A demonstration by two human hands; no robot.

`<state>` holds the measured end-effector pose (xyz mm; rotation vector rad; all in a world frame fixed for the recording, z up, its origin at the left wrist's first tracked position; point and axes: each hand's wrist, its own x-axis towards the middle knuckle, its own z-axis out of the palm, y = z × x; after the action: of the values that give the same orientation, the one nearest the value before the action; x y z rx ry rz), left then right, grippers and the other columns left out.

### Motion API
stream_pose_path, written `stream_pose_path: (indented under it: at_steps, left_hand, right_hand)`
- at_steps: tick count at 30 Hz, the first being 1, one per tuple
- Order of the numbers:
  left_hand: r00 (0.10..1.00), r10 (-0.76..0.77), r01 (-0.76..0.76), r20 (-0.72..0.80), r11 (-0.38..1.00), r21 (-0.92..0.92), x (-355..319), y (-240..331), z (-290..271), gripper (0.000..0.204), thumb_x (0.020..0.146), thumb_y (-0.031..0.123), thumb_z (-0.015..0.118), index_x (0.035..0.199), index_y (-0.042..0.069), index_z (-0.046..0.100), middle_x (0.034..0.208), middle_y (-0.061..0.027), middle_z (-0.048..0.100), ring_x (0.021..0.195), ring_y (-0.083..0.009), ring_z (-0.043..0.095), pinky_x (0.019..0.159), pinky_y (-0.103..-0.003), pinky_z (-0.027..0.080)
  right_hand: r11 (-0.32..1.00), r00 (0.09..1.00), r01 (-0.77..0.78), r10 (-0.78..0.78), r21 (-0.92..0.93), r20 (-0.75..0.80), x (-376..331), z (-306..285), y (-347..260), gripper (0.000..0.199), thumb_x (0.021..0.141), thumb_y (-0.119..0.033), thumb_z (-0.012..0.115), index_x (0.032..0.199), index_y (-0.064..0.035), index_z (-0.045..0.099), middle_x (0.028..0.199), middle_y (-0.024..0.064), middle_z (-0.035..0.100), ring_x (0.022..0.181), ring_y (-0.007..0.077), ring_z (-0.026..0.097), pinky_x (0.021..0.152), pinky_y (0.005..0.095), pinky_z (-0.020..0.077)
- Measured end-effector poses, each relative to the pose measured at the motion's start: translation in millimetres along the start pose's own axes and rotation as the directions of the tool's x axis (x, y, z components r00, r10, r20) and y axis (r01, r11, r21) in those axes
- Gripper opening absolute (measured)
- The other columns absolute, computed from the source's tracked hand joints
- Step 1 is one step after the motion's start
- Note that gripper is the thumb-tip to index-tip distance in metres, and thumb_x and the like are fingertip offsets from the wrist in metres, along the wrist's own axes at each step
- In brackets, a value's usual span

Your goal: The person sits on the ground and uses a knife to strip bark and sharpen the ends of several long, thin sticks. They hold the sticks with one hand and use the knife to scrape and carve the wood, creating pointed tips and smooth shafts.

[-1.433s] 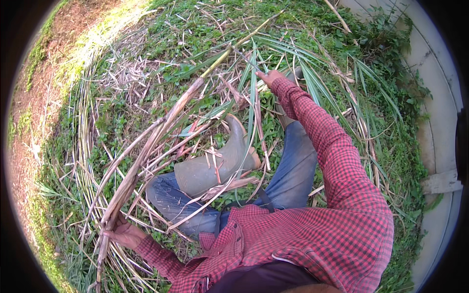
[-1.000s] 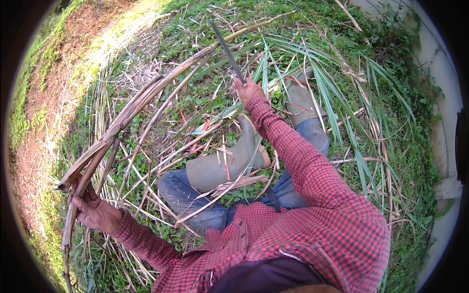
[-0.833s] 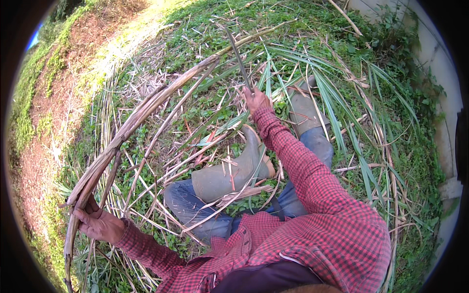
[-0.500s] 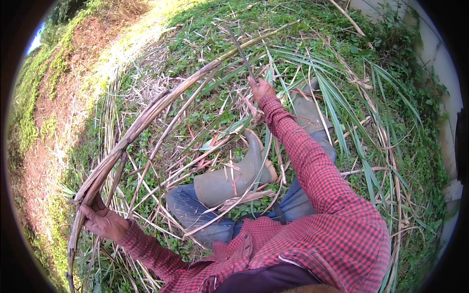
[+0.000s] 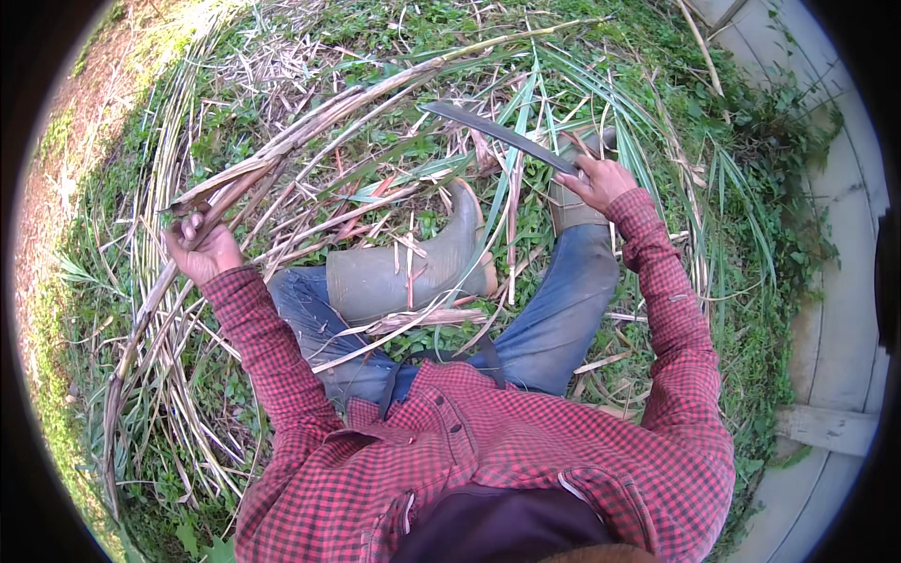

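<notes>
My left hand point(image 5: 206, 249) is closed around a long cane stalk point(image 5: 352, 111) wrapped in dry brown leaf sheaths. From that hand the stalk slants up and away to the right, where its far end turns green. In my right hand point(image 5: 597, 184) is the handle of a machete point(image 5: 502, 134). Its dark, slightly curved blade points to the left, with the tip near the stalk but lower than it. The handle itself is mostly hidden by my fingers.
My legs in muddy rubber boots point(image 5: 399, 280) are between my hands. Long thin stalks point(image 5: 160, 169) lie at the left, and green blades of leaf point(image 5: 648, 178) at the right. Dry scraps litter the weedy ground. A pale wall point(image 5: 849, 272) curves along the right.
My right hand has drawn back toward me and to the right, and the machete has swung from upright to nearly crosswise. My left hand has shifted up, still holding the stalk.
</notes>
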<state>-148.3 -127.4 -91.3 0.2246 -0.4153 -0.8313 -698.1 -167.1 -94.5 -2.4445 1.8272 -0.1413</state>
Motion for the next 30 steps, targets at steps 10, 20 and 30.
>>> stream_pose_path:
  at_steps: [10,20,30]
  left_hand:
    - [0.983,0.033,-0.014,-0.178,0.995,0.103,-79.9,-16.6,70.7,0.029,0.089,0.027,0.044,0.065,0.012,0.044,0.042,0.0047,0.027,0.040,-0.0096,0.030,0.054,-0.027,0.035]
    - [0.969,0.030,-0.014,-0.247,0.998,0.066,-83.9,9.1,64.6,0.030,0.087,0.030,0.049,0.062,0.013,0.044,0.042,0.0040,0.028,0.037,-0.0083,0.029,0.047,-0.026,0.035]
    - [0.976,0.100,-0.062,-0.192,0.979,0.196,-88.9,5.7,52.2,0.028,0.085,0.030,0.050,0.063,0.012,0.046,0.042,0.0043,0.027,0.037,-0.0097,0.028,0.046,-0.029,0.035]
  right_hand:
    - [0.971,0.984,0.160,-0.142,-0.180,0.107,86.2,-21.5,-73.0,0.058,0.083,-0.057,0.040,0.087,-0.0006,0.053,0.070,0.0180,0.061,0.069,0.0340,0.060,0.064,0.0443,0.0473]
    - [0.911,0.977,0.098,-0.011,-0.401,0.214,154.3,-28.0,-11.0,0.060,0.081,-0.061,0.039,0.087,-0.0059,0.061,0.075,0.0131,0.063,0.066,0.0221,0.062,0.060,0.0352,0.0508]
    - [0.966,0.911,0.134,-0.032,-0.220,0.412,126.0,-11.6,-113.0,0.058,0.085,-0.057,0.037,0.099,-0.0057,0.061,0.078,0.0119,0.063,0.069,0.0224,0.062,0.069,0.0356,0.0517]
